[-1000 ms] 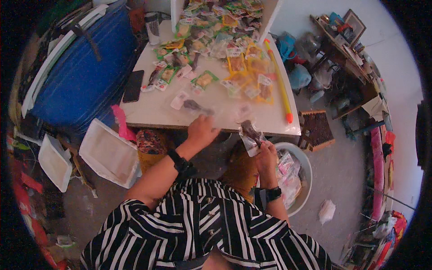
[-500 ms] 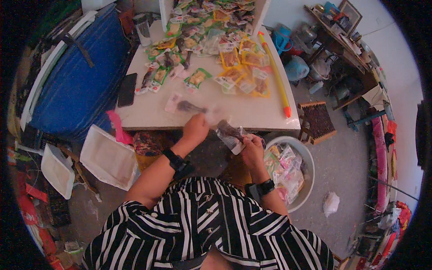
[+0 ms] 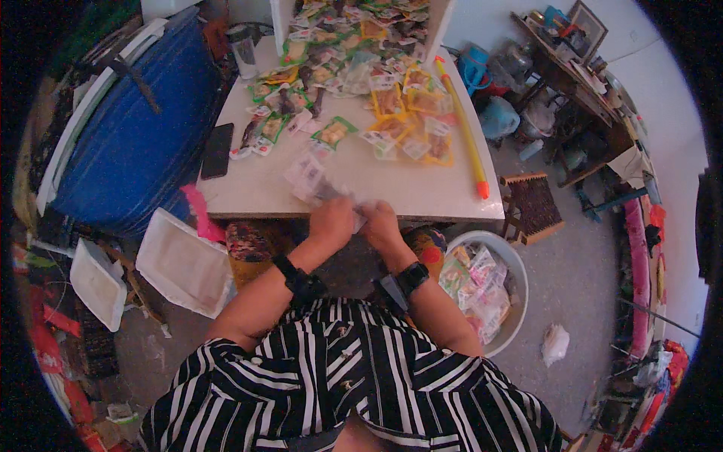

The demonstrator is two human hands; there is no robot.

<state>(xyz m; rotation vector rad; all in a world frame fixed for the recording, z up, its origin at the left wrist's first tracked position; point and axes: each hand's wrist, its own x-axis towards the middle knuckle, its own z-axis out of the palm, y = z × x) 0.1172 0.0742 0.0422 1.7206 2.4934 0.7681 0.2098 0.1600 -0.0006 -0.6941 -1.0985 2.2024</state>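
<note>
My left hand [image 3: 332, 223] is closed at the table's front edge, gripping a clear plastic packet [image 3: 325, 190] with something dark inside; motion blurs it. Close beside it, my right hand [image 3: 381, 226] pinches clear plastic [image 3: 361, 217] between the two hands. Whether that plastic belongs to the same packet I cannot tell. Another pale, see-through packet [image 3: 304, 170] lies just beyond my left hand. A green-edged food packet [image 3: 334, 133] rests farther back on the white table [image 3: 256, 194].
Many small food packets [image 3: 331, 56] spill from a white-walled box at the back. Along the table's right side lies a yellow tube [image 3: 468, 143]; at left, a black phone [image 3: 218, 151]. A white tub [image 3: 519, 301] of packets stands right of my legs, near a small stool [image 3: 536, 203].
My right hand has moved left and up to meet my left hand. The dark-filled packet it held no longer shows there. My left hand has come slightly nearer to me.
</note>
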